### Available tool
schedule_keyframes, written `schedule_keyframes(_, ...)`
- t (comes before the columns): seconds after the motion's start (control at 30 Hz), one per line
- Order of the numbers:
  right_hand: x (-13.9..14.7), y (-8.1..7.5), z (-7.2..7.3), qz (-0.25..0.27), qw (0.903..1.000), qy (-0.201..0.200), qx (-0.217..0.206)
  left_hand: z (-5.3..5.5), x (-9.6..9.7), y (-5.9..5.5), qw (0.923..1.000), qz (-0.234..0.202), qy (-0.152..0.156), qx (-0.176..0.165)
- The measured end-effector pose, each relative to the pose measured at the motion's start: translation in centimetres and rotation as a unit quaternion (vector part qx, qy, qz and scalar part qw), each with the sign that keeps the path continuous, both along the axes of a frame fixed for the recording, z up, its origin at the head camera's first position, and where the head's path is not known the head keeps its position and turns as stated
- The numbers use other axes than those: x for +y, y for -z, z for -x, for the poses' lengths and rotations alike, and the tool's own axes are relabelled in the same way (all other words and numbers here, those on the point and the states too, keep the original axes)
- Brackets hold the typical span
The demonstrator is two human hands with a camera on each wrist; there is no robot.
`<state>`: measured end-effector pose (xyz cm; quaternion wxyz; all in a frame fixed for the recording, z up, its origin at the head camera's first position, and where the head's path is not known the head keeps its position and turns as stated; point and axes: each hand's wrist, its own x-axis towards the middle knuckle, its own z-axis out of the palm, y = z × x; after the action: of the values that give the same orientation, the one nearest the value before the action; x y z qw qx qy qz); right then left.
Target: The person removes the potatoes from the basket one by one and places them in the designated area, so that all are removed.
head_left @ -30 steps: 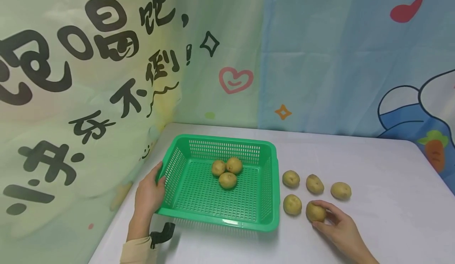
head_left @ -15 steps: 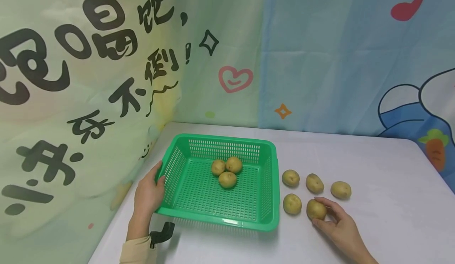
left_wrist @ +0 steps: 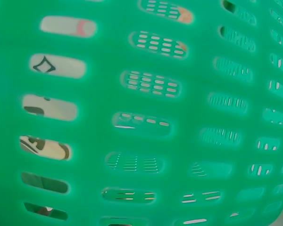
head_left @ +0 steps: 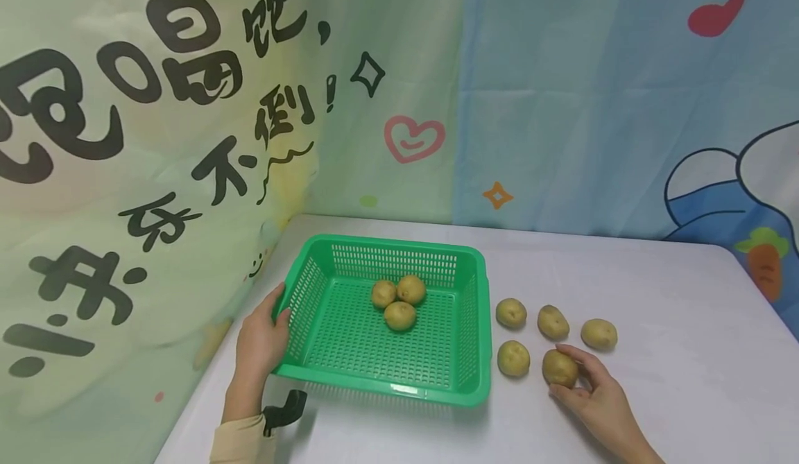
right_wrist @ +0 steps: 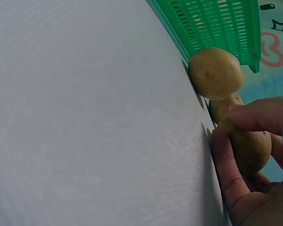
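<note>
A green plastic basket [head_left: 399,394] with slotted walls stands on the white table, holding three potatoes [head_left: 399,316] grouped on its floor. My left hand [head_left: 261,339] grips the basket's left rim, its fingertips partly hidden there. Only the slotted wall [left_wrist: 96,122] fills the left wrist view. To the right of the basket, my right hand [head_left: 596,398] holds a potato [head_left: 560,368] between thumb and fingers, low over the table. In the right wrist view the thumb and fingers curl round this potato [right_wrist: 250,148]; another potato [right_wrist: 215,73] sits beyond it near the basket.
Several loose potatoes lie right of the basket: one nearest its wall [head_left: 513,358], and a row behind with a left potato [head_left: 511,313], a middle potato [head_left: 553,322] and a right potato [head_left: 599,335]. Printed cloth [head_left: 562,103] hangs behind the table [head_left: 686,353].
My right hand with its potato has shifted slightly rightward and away from me, widening the gap to the neighbouring potato. The left hand and basket stay put.
</note>
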<state>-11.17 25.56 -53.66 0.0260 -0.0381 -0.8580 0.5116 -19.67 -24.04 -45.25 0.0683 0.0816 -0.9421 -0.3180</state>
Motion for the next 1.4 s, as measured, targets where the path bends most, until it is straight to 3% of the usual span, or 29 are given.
schedule_keyframes(0.27, 0.2, 0.4, 0.0, -0.022, 0.9993, 0.011, 0.028, 0.0, 0.0, -0.1, 1.0000, 0.002, -0.003, -0.001)
schedule_keyframes(0.7, 0.2, -0.3, 0.0, -0.027, 0.9996, -0.010, -0.005, 0.0, 0.0, -0.2, 0.9999, -0.004, -0.003, -0.010)
schedule_keyframes(0.9, 0.2, -0.3, 0.0, 0.003, 0.9995, -0.015, -0.026, 0.0, 0.1, -0.2, 0.9999, -0.002, -0.006, -0.011)
schedule_keyframes(1.13, 1.3, -0.3, 0.4, -0.046, 0.9989, -0.003, 0.009, -0.1, 0.0, -0.1, 0.9999, -0.005, -0.006, -0.012)
schedule_keyframes(1.4, 2.3, -1.4, 0.7, -0.016, 0.9987, 0.009, 0.048, 0.0, 0.0, -0.2, 0.9999, -0.005, -0.004, -0.008)
